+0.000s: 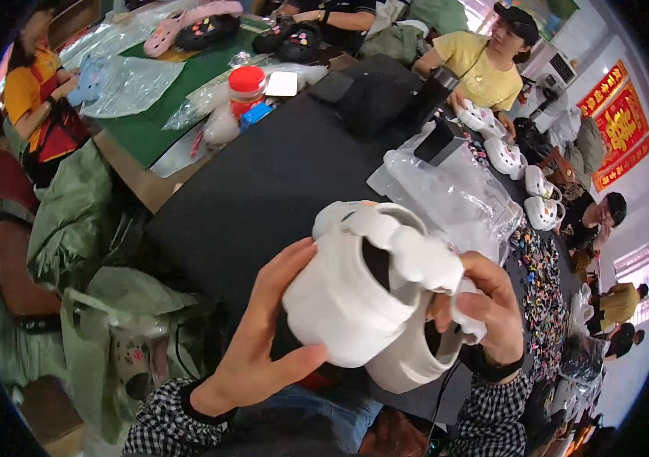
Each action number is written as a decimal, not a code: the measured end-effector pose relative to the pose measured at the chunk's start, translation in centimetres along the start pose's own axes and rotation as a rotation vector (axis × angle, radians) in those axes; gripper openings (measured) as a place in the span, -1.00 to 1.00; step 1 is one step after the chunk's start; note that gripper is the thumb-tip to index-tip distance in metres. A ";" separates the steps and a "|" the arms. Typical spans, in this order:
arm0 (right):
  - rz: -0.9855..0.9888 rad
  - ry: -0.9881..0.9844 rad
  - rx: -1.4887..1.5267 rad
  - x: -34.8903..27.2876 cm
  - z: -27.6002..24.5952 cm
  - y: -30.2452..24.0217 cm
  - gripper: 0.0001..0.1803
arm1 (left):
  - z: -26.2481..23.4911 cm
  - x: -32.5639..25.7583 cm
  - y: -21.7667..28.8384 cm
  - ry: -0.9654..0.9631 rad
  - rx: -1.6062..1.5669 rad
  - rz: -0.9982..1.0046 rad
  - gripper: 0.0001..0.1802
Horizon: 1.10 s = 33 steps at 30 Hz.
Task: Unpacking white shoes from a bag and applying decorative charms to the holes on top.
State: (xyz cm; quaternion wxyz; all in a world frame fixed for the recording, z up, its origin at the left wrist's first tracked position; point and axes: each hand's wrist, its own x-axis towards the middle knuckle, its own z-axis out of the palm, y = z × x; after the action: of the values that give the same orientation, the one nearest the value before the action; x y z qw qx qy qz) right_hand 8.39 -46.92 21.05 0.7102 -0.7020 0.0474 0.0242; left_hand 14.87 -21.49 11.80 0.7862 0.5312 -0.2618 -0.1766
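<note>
A pair of white foam clogs is held up in front of me, over the near edge of a black table. My left hand cups the nearer white clog, its thumb below and its fingers along the far side. On the other side, my right hand grips the second white clog near its opening and strap; some of these fingertips are hidden by the shoe. The two clogs overlap and touch. A touch of orange shows at the far end of the pair.
A clear plastic bag lies on the black table just beyond the clogs. Small colourful charms cover the right side, below several white clogs. A green sack stands at lower left. Other people sit around the tables.
</note>
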 end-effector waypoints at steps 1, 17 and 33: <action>0.054 -0.029 -0.045 0.5 0.2 -0.3 -0.64 | -0.4 -0.1 -0.1 0.026 -0.014 0.012 -0.04; -0.077 -0.397 -0.401 5.7 2.0 -2.3 -0.76 | -2.5 -1.7 -1.1 0.144 0.172 0.098 0.02; -0.024 -0.687 -0.974 5.1 2.3 2.5 -0.50 | -3.2 -4.3 -5.7 0.061 0.780 -0.102 0.03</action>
State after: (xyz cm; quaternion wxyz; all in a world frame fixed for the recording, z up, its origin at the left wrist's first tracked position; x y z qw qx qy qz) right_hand 13.32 -44.74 18.05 0.2815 -0.8994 -0.2094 0.2608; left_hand 13.35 -18.88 4.66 0.5231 0.8072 -0.2593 -0.0868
